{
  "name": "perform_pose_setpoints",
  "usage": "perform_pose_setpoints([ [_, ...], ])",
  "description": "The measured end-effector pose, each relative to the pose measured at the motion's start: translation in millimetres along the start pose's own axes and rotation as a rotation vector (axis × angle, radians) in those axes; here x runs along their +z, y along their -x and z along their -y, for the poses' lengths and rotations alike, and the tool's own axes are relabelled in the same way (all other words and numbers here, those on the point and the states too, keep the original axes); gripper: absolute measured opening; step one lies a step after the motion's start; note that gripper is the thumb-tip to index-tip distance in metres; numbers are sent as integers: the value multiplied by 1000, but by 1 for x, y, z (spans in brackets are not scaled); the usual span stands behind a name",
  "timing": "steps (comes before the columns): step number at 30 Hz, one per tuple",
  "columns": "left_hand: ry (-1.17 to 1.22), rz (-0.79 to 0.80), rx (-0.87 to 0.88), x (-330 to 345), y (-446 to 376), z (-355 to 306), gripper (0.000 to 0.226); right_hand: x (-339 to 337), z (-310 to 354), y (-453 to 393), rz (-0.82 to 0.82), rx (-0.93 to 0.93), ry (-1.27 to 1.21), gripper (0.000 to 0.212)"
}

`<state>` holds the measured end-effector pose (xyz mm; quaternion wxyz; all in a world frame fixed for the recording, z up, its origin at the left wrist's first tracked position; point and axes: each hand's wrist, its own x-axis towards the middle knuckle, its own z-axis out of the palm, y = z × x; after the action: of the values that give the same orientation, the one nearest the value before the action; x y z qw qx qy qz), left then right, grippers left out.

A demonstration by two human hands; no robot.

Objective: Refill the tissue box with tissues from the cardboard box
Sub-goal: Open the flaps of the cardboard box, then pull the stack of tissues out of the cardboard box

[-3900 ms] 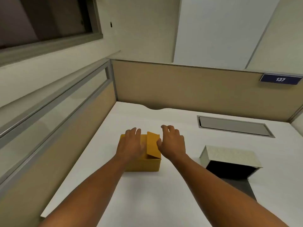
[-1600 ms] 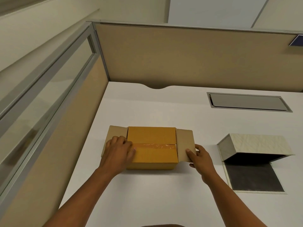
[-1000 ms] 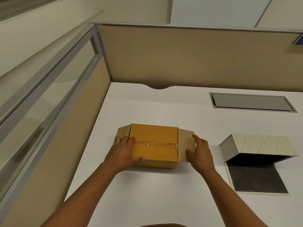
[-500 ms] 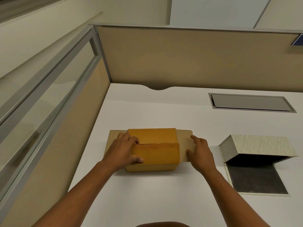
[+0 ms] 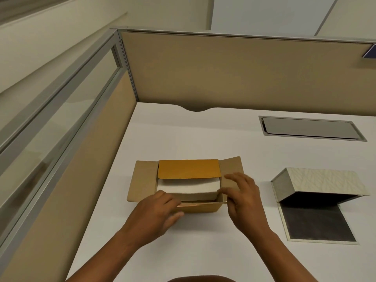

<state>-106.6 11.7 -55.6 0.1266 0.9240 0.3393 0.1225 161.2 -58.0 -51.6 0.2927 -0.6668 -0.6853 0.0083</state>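
- Cardboard box [image 5: 188,207] on white desk [image 5: 203,139], flaps spread, white tissues [image 5: 188,186] showing inside.
- Left hand [image 5: 156,212] and right hand [image 5: 243,200] on near edge.
- Tissue box [image 5: 317,183] open, well right.

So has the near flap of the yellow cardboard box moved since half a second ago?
Yes. The near flap has swung toward the person and off the far flap, baring the white tissue stack; the box base sits as before beside the desk's cable hatch.
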Motion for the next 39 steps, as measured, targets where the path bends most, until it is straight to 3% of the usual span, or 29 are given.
perform_pose_setpoints([
  [5, 164, 197, -150, -11, -2, -13, 59, -2, 1, 13, 256, -64, -151, 32],
  [9, 179, 170, -171, -12, -25, -17, 45, 1, 8, 20, 390, -34, -167, 34],
  [12, 54, 212, -181, -6, -49, -15, 37, 5, 10, 24, 410, -9, -148, 37],
  [15, -4, 258, -207, 0, -65, -10, 51, 8, 12, 27, 426, -16, -115, 33],
  [21, 40, 27, -184, 11, -93, 4, 69, 15, 14, 30, 418, -14, -81, 24],
  [29, 17, 275, -322, 19, -133, 34, 69, 18, 14, 32, 417, -5, -73, 24],
  [34, 4, 390, -298, 25, -141, 48, 67, 20, 13, 34, 410, 16, -89, 24],
  [37, 24, 338, -284, 30, -138, 50, 66, 20, 12, 33, 415, 23, -93, 23],
  [39, 33, 222, -264, 30, -133, 49, 65, 21, 12, 33, 412, 26, -96, 23],
])
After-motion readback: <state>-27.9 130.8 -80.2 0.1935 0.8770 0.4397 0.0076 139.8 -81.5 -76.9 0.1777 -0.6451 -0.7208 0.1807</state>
